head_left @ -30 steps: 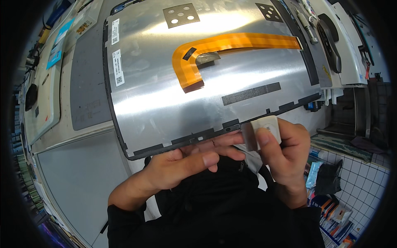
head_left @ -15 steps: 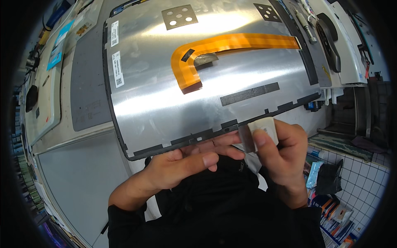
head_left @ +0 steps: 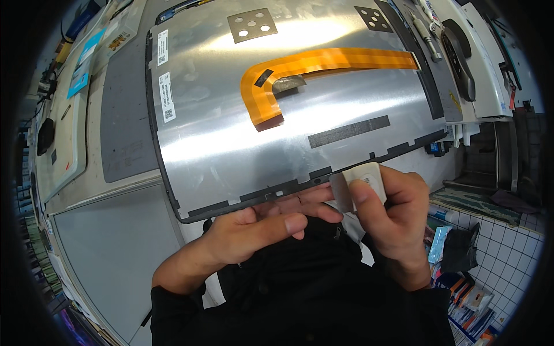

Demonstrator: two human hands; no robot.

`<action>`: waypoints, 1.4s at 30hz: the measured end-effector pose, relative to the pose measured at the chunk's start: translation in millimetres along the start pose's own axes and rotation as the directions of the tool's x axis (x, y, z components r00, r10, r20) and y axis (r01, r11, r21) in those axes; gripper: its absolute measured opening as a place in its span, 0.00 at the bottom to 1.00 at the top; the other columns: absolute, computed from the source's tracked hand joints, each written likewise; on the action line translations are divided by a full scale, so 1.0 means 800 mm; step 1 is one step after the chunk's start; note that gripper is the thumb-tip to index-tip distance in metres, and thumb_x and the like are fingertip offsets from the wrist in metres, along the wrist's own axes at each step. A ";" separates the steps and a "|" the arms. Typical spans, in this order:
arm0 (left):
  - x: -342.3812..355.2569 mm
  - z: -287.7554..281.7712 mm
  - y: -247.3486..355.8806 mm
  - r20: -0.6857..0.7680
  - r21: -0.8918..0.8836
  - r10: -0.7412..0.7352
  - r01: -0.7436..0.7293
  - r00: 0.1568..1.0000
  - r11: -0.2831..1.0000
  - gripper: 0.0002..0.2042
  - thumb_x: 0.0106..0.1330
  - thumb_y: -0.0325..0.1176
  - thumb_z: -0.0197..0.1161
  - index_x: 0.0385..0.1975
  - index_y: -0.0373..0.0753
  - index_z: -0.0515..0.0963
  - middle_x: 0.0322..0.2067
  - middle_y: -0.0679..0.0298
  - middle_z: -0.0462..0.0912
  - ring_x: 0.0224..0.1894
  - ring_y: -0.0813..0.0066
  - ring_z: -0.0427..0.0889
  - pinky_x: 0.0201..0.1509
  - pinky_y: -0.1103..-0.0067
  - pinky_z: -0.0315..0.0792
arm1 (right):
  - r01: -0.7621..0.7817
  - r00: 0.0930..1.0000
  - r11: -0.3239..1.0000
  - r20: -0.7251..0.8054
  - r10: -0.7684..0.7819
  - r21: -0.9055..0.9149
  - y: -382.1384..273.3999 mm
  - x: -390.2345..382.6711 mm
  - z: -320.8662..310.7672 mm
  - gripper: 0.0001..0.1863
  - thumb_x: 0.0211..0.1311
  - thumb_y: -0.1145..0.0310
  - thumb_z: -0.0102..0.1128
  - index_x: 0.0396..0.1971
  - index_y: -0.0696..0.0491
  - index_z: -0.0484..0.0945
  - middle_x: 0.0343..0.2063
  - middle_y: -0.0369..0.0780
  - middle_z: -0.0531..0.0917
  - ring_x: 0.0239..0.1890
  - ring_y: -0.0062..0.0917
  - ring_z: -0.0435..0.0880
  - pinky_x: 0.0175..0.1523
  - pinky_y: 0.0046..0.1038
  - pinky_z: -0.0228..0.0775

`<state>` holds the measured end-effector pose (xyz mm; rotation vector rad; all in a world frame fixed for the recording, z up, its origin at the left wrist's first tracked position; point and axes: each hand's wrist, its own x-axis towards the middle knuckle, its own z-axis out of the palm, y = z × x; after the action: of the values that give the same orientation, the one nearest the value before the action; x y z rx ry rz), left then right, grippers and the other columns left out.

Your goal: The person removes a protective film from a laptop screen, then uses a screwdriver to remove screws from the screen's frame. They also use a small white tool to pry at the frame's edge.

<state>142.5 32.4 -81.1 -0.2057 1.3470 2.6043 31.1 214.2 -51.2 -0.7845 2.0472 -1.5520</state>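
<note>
A large silver-backed display panel with a black frame lies tilted, its near edge jutting over the worktop. An orange ribbon cable curves across its back. Under that near edge my left hand supports the panel, with fingers beneath it and the thumb stretched out to the right below the frame. My right hand pinches a scraper with a cream block handle between thumb and fingers. Its flat metal blade stands against the panel's near edge, close to my left fingertips. What the blade tip touches is hidden.
A grey mat lies on the worktop at left, beside a pale tray-like board. Screwdriver-like tools and a dark rounded object sit at far right. Packages lie low at right by a gridded surface.
The scraper's blade has shifted a little to the left along the near edge. The panel has moved very slightly in view; my left hand stays nearly still.
</note>
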 end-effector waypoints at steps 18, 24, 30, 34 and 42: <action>0.002 0.001 0.000 0.023 -0.044 0.011 -0.010 1.000 0.999 0.27 0.65 0.35 0.60 0.61 0.24 0.67 0.57 0.44 0.75 0.53 0.48 0.81 0.42 0.79 0.79 | 0.008 1.000 1.000 -0.021 -0.008 -0.004 -0.004 0.001 -0.003 0.08 0.64 0.71 0.61 0.32 0.60 0.83 0.14 0.35 0.80 0.17 0.11 0.76 0.22 0.17 0.64; 0.002 0.001 0.001 0.020 -0.028 -0.013 0.014 1.000 1.000 0.28 0.65 0.35 0.61 0.62 0.24 0.66 0.57 0.42 0.75 0.53 0.49 0.81 0.42 0.79 0.80 | 0.005 0.997 0.999 0.075 -0.002 -0.041 0.001 -0.001 -0.006 0.15 0.69 0.66 0.54 0.34 0.64 0.82 0.21 0.41 0.85 0.23 0.17 0.83 0.27 0.18 0.73; 0.003 0.003 -0.002 -0.001 -0.045 0.001 -0.001 1.000 0.999 0.29 0.64 0.36 0.61 0.61 0.24 0.66 0.55 0.41 0.76 0.53 0.49 0.81 0.42 0.79 0.80 | -0.008 1.000 0.999 0.022 0.008 -0.038 0.002 -0.001 -0.001 0.10 0.65 0.69 0.59 0.32 0.61 0.82 0.16 0.38 0.81 0.18 0.15 0.77 0.23 0.19 0.67; 0.000 -0.017 -0.008 0.236 -0.093 0.073 -0.052 0.969 0.994 0.24 0.70 0.24 0.52 0.67 0.31 0.61 0.64 0.50 0.68 0.63 0.58 0.72 0.55 0.77 0.72 | -0.019 0.999 0.999 0.026 0.020 -0.045 0.002 0.000 -0.002 0.08 0.62 0.70 0.62 0.29 0.59 0.82 0.14 0.39 0.79 0.15 0.16 0.76 0.21 0.21 0.64; 0.001 -0.018 -0.008 0.244 -0.076 0.071 -0.053 0.967 0.996 0.25 0.70 0.22 0.52 0.67 0.31 0.60 0.64 0.50 0.67 0.63 0.58 0.73 0.57 0.75 0.71 | -0.020 1.000 0.992 0.010 0.021 -0.122 -0.002 0.000 -0.003 0.09 0.61 0.69 0.63 0.27 0.59 0.81 0.13 0.41 0.78 0.12 0.25 0.77 0.19 0.24 0.63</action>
<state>143.7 24.4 -94.9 0.1492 1.1963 2.6236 29.7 215.7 -49.1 -0.8121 2.1516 -1.4195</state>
